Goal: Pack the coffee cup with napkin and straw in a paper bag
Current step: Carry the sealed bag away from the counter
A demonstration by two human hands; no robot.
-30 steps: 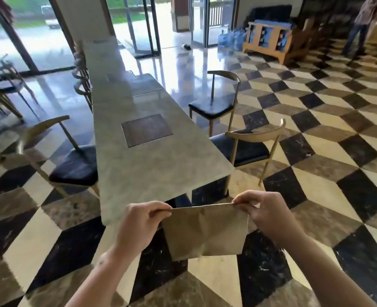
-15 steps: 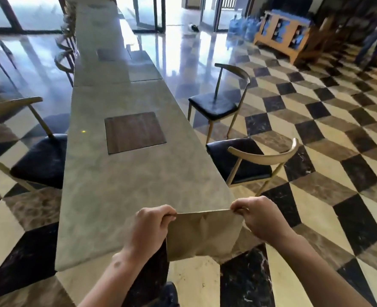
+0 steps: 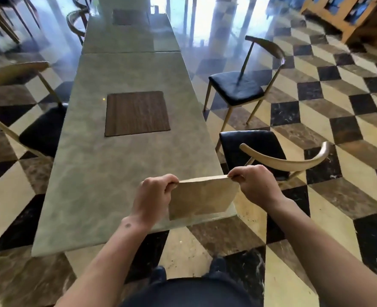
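Observation:
A flat brown paper bag [image 3: 202,197] hangs between my hands above the near right corner of the long grey stone table [image 3: 107,173]. My left hand [image 3: 153,194] pinches the bag's top left corner. My right hand [image 3: 255,185] pinches its top right corner. The bag's mouth looks folded flat. No coffee cup, napkin or straw is in view.
A dark wooden square inlay [image 3: 137,113] lies in the tabletop. Black-seated chairs stand at the right [image 3: 265,149], farther right [image 3: 238,87] and at the left [image 3: 39,129]. The floor is a glossy checkered pattern. A wooden rack [image 3: 347,14] stands at the far right.
I have walked up to the table's end and the view has tilted down. The bag, held in the same two-handed grip, now hangs over the table corner instead of over the floor.

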